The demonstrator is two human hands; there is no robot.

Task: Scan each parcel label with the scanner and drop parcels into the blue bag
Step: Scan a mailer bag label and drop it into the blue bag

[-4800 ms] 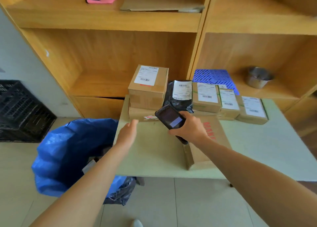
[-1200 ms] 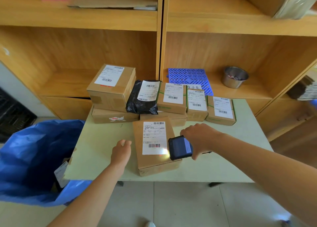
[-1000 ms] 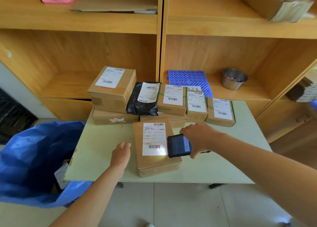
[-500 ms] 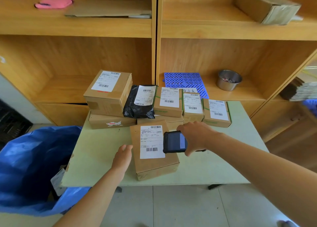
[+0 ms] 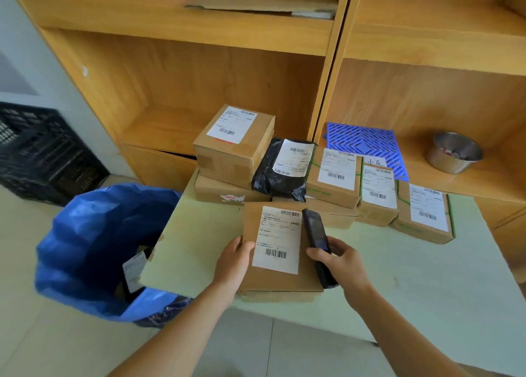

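Shelving (image 5: 227, 40): wooden bays behind the table, just backdrop to the sorting
Table (image 5: 427, 285): pale green top that serves as the staging surface
Blue bag (image 5: 85, 234): gapes open on the floor just left of the table, presumably so a parcel needs only a short swing to drop in (one label already shows inside)
Waiting parcels (image 5: 333, 174): ranked along the far edge, labels up, ready to scan
Front parcel (image 5: 279, 277): flat at the near edge, label facing up
Left hand (image 5: 233, 262): fingers curled over the box's left edge, gripping it, likely to lift it bagward
Right hand (image 5: 338, 260): wrapped round the scanner
Scanner (image 5: 316, 234): dark handset angled beside the label
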